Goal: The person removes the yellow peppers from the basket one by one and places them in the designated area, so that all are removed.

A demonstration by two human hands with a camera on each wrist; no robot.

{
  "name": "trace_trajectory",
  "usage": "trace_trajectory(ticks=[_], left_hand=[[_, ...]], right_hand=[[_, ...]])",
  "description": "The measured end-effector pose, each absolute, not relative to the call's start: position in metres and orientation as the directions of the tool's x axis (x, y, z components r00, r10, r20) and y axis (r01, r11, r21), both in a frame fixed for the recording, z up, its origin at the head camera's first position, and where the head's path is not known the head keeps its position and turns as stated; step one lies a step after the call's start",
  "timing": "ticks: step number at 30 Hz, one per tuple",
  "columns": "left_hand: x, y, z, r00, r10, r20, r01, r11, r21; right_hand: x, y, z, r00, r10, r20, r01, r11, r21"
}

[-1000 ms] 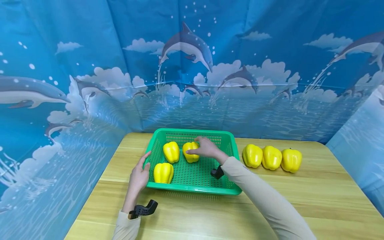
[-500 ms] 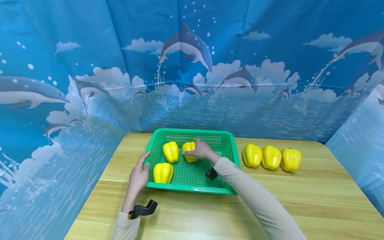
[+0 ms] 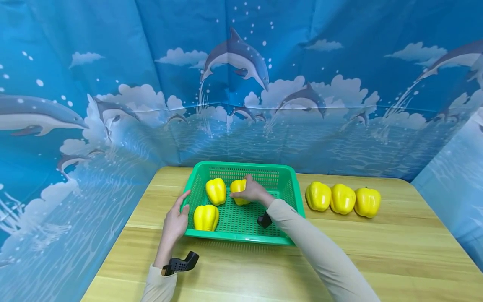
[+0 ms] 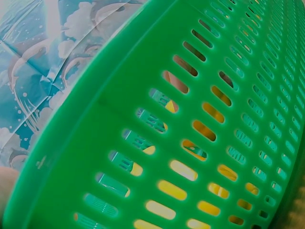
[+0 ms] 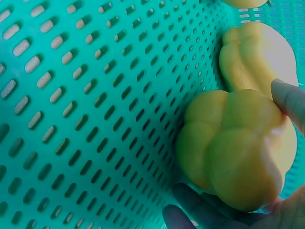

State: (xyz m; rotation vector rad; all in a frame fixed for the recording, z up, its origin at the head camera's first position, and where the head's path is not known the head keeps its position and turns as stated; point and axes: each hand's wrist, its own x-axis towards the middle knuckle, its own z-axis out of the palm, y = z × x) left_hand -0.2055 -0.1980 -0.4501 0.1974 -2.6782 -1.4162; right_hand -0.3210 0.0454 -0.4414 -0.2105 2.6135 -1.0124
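Observation:
My right hand (image 3: 254,192) grips a yellow bell pepper (image 3: 237,187) inside the green slotted basket (image 3: 241,237). In the right wrist view the thumb lies on one side of this lobed pepper (image 5: 233,143) and the fingers curl around the other, close to the basket floor. Two more yellow bell peppers sit in the basket, one at the back left (image 3: 216,191) and one at the front left (image 3: 206,218). At the basket's left rim my left hand (image 3: 176,218) rests with fingers extended. The left wrist view is mostly basket wall (image 4: 119,109), with a blurred fingertip at its edge.
Right of the basket, three yellow bell peppers stand in a row: the nearest (image 3: 318,196), the middle one (image 3: 342,199) and the far-right one (image 3: 367,202). Everything stands on a wooden table (image 3: 245,277). A blue dolphin-print curtain (image 3: 241,134) hangs behind it.
My right hand has moved slightly left and closed around the pepper in the basket. The left hand and the other peppers have kept their places.

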Motion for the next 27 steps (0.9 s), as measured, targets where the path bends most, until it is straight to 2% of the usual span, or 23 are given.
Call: trace_trajectory(ticks=[15,27], left_hand=[[-0.2046,-0.1975,-0.4494,-0.986,-0.164,0.028,-0.069,0.557,0.827],[-0.2051,-0.1972,-0.4488,-0.986,-0.167,0.021,-0.077,0.557,0.827]], right_hand=[[-0.3217,0.0463,-0.4464,-0.928,-0.273,-0.252,0.002,0.675,-0.738],[-0.3196,0.0522,-0.4465,-0.949,-0.222,-0.222,0.05,0.592,-0.805]])
